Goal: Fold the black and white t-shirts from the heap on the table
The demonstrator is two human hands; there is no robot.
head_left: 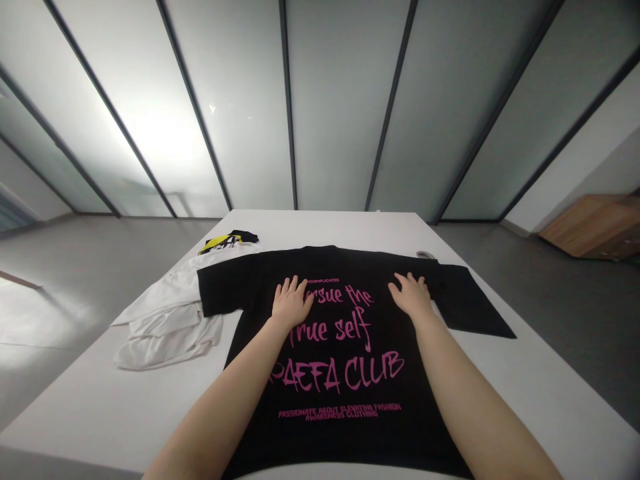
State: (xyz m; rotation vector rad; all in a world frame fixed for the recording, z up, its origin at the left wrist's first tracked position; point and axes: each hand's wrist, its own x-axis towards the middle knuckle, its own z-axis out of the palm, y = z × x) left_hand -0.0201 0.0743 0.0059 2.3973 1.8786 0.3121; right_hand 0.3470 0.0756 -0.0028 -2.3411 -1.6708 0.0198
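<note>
A black T-shirt (330,263) with pink lettering lies spread flat on the white table (505,393), its collar at the far side and its hem near me. My left hand (291,303) rests on the shirt's upper left chest, fingers spread, covering part of the print. On the upper right side, my right hand (411,295) lies with its fingers apart, touching the fabric near the sleeve. Neither hand grips the cloth. Beside the right sleeve, partly under it, is a flat black folded piece (475,303).
Crumpled white cloth (170,333) lies left of the shirt, partly beneath its sleeve. Behind that sits a yellow and black garment (227,241). A grey ring-shaped thing (425,255) is by the right shoulder. Frosted glass panels (340,107) stand beyond the table; a wooden piece (595,227) is at right.
</note>
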